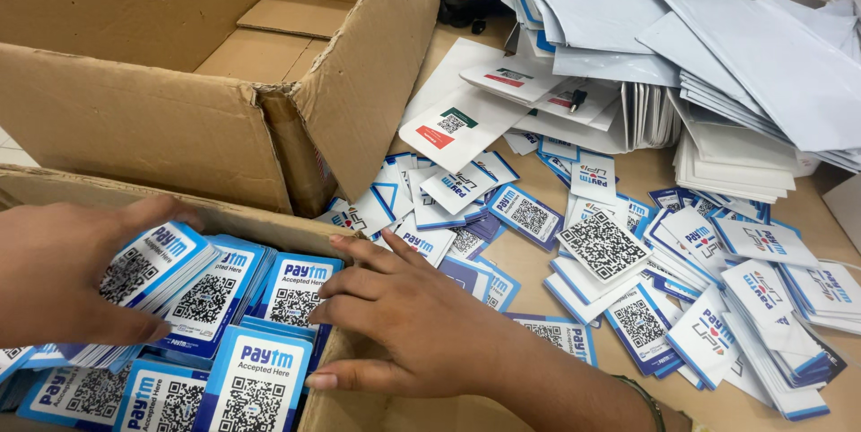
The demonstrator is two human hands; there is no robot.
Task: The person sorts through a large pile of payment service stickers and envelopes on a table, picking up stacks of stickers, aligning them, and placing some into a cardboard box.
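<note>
Our left hand [54, 275] grips a thick stack of blue-and-white code cards [152, 270], thumb on top and fingers beneath — a squeeze that keeps the slippery edges squared over the near cardboard box [269, 221], where more of the same cards lie packed in rows. Our right hand [404, 315] is open and holds nothing, its fingers spread flat over the box rim and the cards inside. On the surface [529, 275] to the right, loose cards [605, 244] are fanned in a heap. Beyond them sit grey mailer envelopes [717, 46] and white stacks; an empty open carton [224, 37] stands behind.
</note>
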